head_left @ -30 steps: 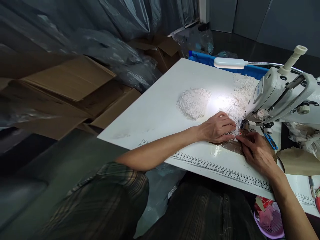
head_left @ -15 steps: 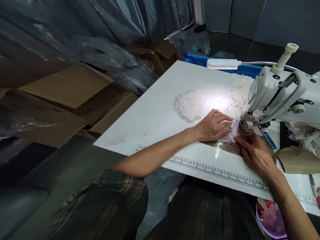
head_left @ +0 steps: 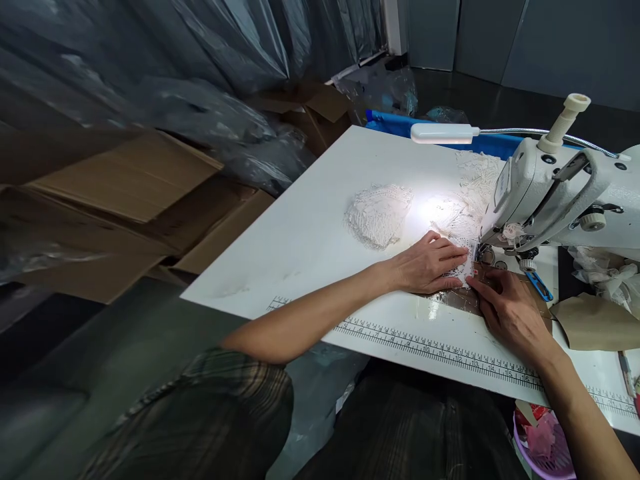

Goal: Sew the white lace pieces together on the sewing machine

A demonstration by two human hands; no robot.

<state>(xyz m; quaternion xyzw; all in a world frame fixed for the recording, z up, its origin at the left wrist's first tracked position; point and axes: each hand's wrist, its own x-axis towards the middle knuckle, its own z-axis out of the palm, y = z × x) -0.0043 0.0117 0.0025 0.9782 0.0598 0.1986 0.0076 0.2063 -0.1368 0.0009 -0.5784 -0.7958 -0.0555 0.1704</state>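
Note:
A narrow piece of white lace (head_left: 466,271) lies beneath the needle area (head_left: 481,253) of a white sewing machine (head_left: 525,190). My left hand (head_left: 430,265) rests flat on this lace, palm down, with its fingers stretched toward the needle. From the right, my right hand (head_left: 513,310) touches the lace's near edge with a fingertip; its thumb sits apart, and its other fingers are partly bent. A brown shiny plate (head_left: 463,301) lies under both hands. More white lace (head_left: 453,212) trails behind the left hand, and a lace heap (head_left: 380,215) sits farther left.
A white lamp (head_left: 443,133) lights the white table (head_left: 300,247), whose front edge carries a ruler scale (head_left: 425,348). A blue tool (head_left: 539,287) and brown paper (head_left: 597,323) lie at right. Cardboard boxes (head_left: 125,173) stand left; a purple basket (head_left: 545,463) is below.
My left hand has slid slightly toward the needle, and its fingers cover more of the lace. My right hand stays almost in place. The whole view has shifted slightly.

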